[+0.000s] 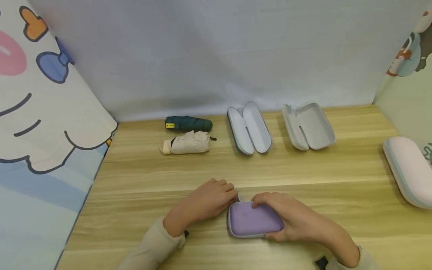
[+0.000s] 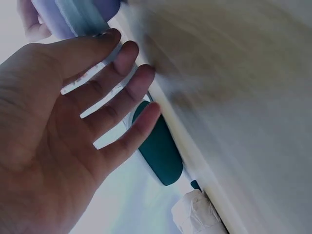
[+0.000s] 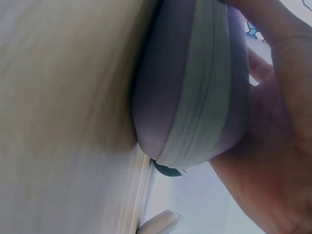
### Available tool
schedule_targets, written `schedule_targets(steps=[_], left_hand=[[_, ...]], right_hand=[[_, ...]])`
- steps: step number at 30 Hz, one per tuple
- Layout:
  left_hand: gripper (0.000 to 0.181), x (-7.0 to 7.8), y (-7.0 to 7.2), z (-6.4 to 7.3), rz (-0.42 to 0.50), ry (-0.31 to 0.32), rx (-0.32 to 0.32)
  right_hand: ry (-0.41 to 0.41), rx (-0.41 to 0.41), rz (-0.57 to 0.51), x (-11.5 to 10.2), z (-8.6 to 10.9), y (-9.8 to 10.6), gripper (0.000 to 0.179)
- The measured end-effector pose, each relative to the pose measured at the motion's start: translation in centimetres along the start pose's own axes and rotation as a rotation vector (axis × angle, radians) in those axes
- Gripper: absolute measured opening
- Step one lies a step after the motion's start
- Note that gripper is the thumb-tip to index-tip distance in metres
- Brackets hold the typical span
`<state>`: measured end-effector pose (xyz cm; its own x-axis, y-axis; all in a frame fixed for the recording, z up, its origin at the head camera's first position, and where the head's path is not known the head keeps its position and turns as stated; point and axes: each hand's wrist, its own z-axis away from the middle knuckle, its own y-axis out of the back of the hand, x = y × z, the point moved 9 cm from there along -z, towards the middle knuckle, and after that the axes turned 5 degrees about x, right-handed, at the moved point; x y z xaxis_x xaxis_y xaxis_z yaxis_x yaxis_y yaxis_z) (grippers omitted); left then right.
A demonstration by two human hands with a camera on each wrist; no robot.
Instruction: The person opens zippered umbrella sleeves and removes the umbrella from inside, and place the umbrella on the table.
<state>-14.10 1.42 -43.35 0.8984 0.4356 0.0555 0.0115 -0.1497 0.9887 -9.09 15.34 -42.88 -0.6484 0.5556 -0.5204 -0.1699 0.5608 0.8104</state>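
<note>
A purple zip case with a pale zipper band lies on the table in front of me. My right hand grips its right end, fingers over the far edge and thumb at the near edge. In the right wrist view the zipper band runs along the case's side, its two halves together there. My left hand is at the case's far left corner. There its thumb and forefinger pinch at the zipper pull, mostly hidden by the fingertips; the other fingers stand spread and slightly bent.
Along the back lie a dark green folded umbrella, a beige folded umbrella, an open glasses case and a wider open pale case. A pink-white case sits at the right edge. A pale cloth hangs behind the table.
</note>
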Motion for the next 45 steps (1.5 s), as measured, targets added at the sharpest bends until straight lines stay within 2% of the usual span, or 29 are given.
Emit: schedule_targets(steps=[8,12,15,19,32,37,45], left_hand=[[0.010,-0.2,0.1,0.3,-0.025,-0.011,0.002],[0.012,-0.1,0.2,0.6,-0.054,-0.028,0.025],[0.013,-0.2,0.3,0.9,-0.064,-0.027,0.041],[0.015,-0.4,0.3,1.3,-0.051,-0.012,0.031],[0.012,-0.3,0.4,1.6,-0.024,0.007,0.006],[0.014,-0.1,0.6,2.0,-0.026,0.003,0.010],[0.013,0.7,0.9,2.6,-0.025,0.000,0.034]], right_hand=[[-0.034,-0.020,0.000,0.4,0.1,-0.2,0.080],[-0.059,-0.016,0.001,0.6,0.2,-0.1,0.081],[-0.082,-0.015,0.001,0.8,0.2,0.0,0.080],[-0.104,-0.013,0.004,1.0,0.3,0.1,0.080],[-0.105,0.032,0.017,1.2,0.2,0.3,0.075],[-0.090,0.077,0.044,1.1,0.0,0.6,0.076],[-0.132,0.087,0.066,1.6,-0.2,0.8,0.078]])
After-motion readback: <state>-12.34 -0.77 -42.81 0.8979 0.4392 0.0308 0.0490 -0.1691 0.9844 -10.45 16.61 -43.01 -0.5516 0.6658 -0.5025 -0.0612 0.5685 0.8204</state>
